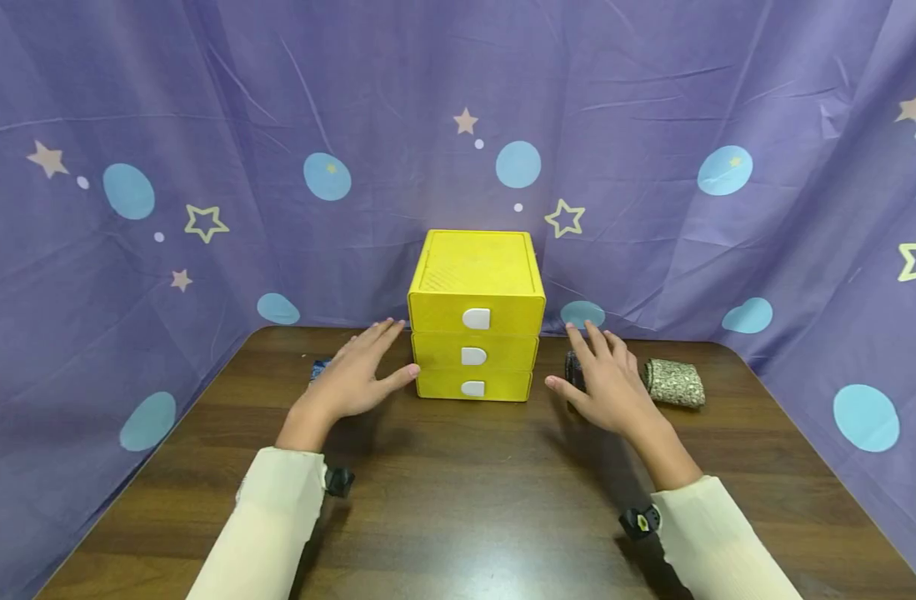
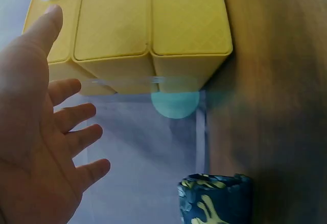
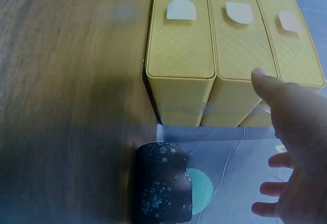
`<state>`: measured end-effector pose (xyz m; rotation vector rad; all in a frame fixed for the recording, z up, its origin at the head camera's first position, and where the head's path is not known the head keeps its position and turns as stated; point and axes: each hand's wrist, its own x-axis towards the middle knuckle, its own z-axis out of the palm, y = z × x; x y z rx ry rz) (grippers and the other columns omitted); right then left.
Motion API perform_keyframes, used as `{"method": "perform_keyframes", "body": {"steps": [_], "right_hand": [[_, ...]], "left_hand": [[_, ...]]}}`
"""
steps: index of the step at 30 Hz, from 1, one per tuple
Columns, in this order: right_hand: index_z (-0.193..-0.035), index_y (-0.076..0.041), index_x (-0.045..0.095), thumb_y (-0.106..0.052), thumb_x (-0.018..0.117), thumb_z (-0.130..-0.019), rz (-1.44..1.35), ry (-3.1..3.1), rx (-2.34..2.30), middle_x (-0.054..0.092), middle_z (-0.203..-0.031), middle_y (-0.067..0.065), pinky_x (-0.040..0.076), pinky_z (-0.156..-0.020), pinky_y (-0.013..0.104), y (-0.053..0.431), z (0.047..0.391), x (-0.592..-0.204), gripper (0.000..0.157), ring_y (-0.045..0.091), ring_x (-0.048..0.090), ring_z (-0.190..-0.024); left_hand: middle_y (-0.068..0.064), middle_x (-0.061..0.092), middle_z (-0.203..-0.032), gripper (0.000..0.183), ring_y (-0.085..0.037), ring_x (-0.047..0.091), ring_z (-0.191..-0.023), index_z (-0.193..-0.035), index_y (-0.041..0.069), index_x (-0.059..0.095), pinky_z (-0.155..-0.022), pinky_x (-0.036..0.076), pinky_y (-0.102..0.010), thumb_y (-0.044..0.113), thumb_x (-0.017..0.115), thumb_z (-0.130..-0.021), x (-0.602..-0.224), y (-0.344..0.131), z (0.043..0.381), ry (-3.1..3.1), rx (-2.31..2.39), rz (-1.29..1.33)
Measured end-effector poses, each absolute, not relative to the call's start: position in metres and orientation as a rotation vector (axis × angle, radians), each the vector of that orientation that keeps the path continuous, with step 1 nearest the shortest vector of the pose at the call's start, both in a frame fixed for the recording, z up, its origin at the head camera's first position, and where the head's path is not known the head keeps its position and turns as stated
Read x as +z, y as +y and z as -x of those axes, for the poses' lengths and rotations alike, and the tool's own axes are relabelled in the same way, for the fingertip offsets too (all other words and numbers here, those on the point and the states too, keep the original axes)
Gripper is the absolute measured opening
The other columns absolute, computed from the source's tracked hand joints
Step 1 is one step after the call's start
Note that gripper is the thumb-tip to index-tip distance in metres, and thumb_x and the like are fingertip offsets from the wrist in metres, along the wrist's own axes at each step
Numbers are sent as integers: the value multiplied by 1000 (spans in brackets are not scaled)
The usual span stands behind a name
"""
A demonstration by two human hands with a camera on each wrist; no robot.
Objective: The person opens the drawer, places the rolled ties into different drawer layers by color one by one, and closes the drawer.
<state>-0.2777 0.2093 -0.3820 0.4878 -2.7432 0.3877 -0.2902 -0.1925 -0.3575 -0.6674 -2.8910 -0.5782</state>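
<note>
A yellow three-drawer box (image 1: 476,312) with white pull tabs stands at the far middle of the table, all its drawers closed. To its left my left hand (image 1: 356,375) hovers with fingers spread, holding nothing. Mostly hidden behind that hand is a blue rolled cloth (image 1: 319,368); in the left wrist view this cloth (image 2: 217,198) shows a yellow pattern. My right hand (image 1: 608,379) is held in the air right of the box, fingers apart and nothing in them. Partly behind it lies a dark rolled cloth (image 1: 573,371), flowered in the right wrist view (image 3: 162,185).
A green speckled folded cloth (image 1: 675,383) lies on the right, beyond my right hand. The brown wooden table (image 1: 458,492) reaches back to a purple curtain (image 1: 397,100) with stars and blue spots, which also hangs along both sides.
</note>
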Motion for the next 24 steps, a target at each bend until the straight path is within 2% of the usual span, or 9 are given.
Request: {"method": "perform_keyframes", "body": {"steps": [6,11,16,19,24], "right_hand": [[-163,-10,27,-53,61,-100,-527,-2592,425,26,-162,25,28,-107,73,206,278,-375,84,55,33,-136],[-160,-7,33,-42,69,-98,-576,-2427,467,33,-158,27,34,-104,72,201,281,-370,80,56,38,-130],[-154,-2,40,-29,78,-92,-633,-2258,452,47,-141,29,44,-93,62,194,287,-365,77,51,48,-110],[-151,0,44,-22,82,-89,-665,-2170,436,52,-129,31,46,-87,57,189,290,-361,76,48,50,-99],[-146,2,50,-15,84,-86,-701,-2038,406,56,-120,30,45,-82,55,177,292,-355,71,46,51,-94]], "left_hand": [[-9,18,-170,88,-34,19,-155,-166,19,20,-122,22,-60,71,44,-99,-347,-191,298,-2862,-662,646],[-11,19,-170,83,-34,20,-155,-166,19,19,-121,23,-60,64,46,-102,-339,-188,301,-2817,-736,635],[-12,25,-168,77,-36,25,-153,-166,21,20,-121,24,-61,57,49,-104,-331,-185,305,-2727,-803,631],[-13,32,-164,72,-37,35,-147,-164,20,25,-118,32,-60,53,49,-105,-329,-182,308,-2645,-853,639],[-17,44,-154,59,-36,54,-130,-160,13,35,-106,48,-53,40,49,-109,-328,-177,311,-2497,-962,685]]}}
